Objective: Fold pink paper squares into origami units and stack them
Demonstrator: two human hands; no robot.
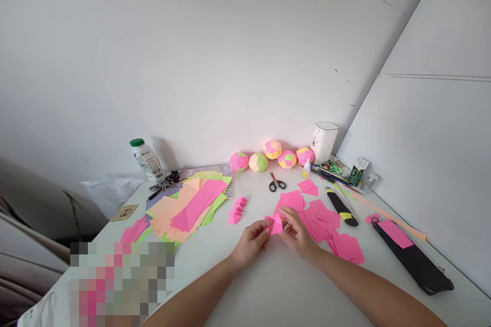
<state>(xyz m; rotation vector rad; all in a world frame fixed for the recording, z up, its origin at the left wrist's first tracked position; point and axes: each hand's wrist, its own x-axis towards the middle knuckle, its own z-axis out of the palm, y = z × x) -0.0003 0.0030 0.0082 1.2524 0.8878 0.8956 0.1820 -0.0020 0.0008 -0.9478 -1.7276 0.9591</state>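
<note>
I pinch pink paper (274, 225) between left hand (253, 238) and right hand (299, 237). Folding step, I judge; next move calls for crisp crease. Folded pink units (235, 214) beyond left grip, loose pink sheets (321, 217) beside right.

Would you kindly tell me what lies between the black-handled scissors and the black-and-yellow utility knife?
In the head view, pink paper sheets lie between the scissors and the knife.
</note>
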